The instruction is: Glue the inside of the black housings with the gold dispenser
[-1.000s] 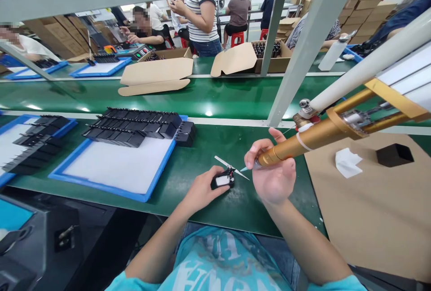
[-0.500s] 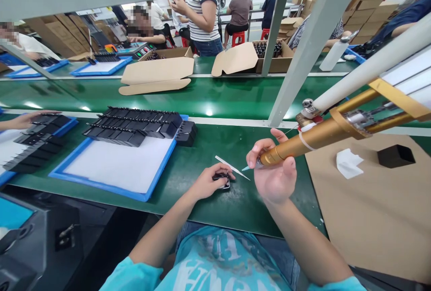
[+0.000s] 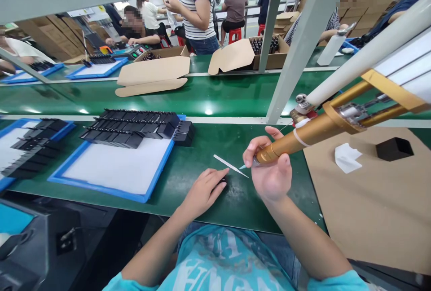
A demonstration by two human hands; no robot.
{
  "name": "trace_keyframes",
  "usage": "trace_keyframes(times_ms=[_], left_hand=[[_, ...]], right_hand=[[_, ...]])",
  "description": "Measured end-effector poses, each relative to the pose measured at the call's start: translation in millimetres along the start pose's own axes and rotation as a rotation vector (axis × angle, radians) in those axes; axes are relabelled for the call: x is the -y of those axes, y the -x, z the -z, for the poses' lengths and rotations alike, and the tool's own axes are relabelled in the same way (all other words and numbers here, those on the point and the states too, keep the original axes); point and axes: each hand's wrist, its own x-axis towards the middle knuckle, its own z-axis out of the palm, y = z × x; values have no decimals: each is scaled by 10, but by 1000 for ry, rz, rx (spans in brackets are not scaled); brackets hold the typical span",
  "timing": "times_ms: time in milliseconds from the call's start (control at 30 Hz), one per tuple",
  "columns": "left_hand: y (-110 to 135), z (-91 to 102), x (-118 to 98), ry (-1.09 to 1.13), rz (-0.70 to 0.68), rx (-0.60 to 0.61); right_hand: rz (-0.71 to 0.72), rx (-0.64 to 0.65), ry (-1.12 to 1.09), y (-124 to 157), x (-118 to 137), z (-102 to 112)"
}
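My left hand lies over a small black part on the green bench, its fingers curled down on the part and hiding most of it. My right hand is closed round the front of a long gold dispensing tool that hangs from the right, its thin tip pointing left toward the part. White tweezers lie on the bench between the two hands.
A blue-edged white tray carries rows of black parts at its far side. Another such tray is at far left. Brown cardboard at right holds a white wipe and a black box. A grey post rises ahead. People work beyond the conveyor.
The left hand turned the black part down onto the bench and now covers it flat. The right hand and gold tool stayed nearly in place.
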Motion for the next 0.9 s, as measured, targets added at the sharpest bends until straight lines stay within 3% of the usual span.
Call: trace_keyframes(times_ms=[333, 500, 900], left_hand=[[39, -149, 99, 143, 112, -165], [13, -153, 84, 183, 158, -105], [80, -229, 81, -4, 117, -61]], right_hand=[[-13, -17, 25, -5, -3, 9], [-4, -17, 41, -12, 3, 1], [4, -5, 25, -13, -11, 11]])
